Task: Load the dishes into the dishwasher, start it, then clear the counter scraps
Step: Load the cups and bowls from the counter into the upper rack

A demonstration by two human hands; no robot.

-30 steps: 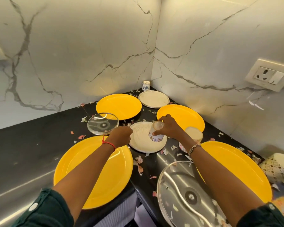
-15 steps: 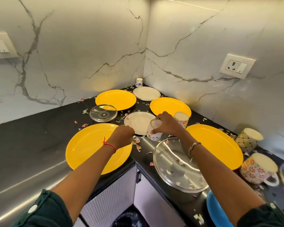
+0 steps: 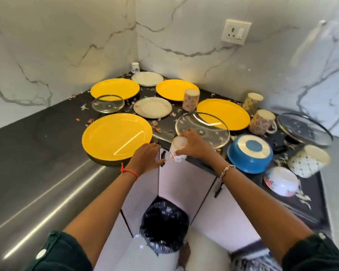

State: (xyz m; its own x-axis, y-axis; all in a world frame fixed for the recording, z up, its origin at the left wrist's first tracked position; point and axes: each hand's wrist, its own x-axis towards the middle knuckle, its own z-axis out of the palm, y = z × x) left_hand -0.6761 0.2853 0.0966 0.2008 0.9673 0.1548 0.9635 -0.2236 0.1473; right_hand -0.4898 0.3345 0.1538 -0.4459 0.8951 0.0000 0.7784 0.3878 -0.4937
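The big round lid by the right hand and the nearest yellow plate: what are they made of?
Big round lid: probably clear glass with a metal rim; the counter shows through it, the edge shines silver. Nearest yellow plate: likely glossy plastic or melamine, perhaps glazed ceramic; even opaque colour, sharp glints.

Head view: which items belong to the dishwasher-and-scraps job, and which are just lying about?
Job: cup in the right hand, yellow plates, white plates, mugs, glass lids, blue bowl, floral bowl, scraps, bin bag (likely for scraps).
Lying about: wall socket, cupboard doors.
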